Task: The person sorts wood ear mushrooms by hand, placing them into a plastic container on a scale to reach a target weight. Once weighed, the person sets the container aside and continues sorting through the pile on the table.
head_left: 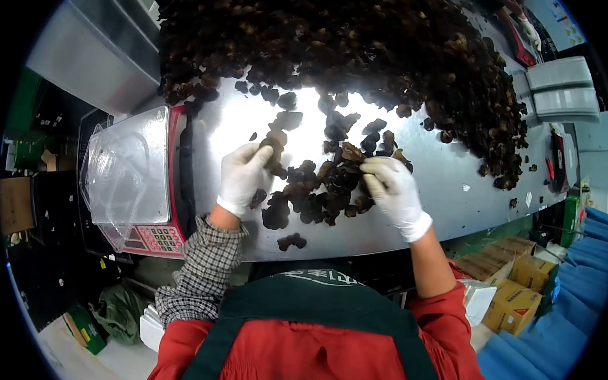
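Note:
My left hand (243,179), in a white glove, pinches a dark brown piece of wood ear mushroom (273,153) between thumb and fingers, just above the metal table. My right hand (396,196), gloved likewise, has its fingertips closed on a brown wood ear piece (352,153) at the edge of a small loose cluster. That cluster of wood ear pieces (327,196) lies between both hands, close to the table's front edge. A single piece (291,242) rests apart, nearer to me.
A large heap of wood ear mushrooms (336,37) covers the back of the metal table (451,185). On the left, a red scale (156,240) carries clear plastic trays (127,170), with a grey bin (98,45) behind. White containers (563,85) stand at right; cardboard boxes (511,308) sit below.

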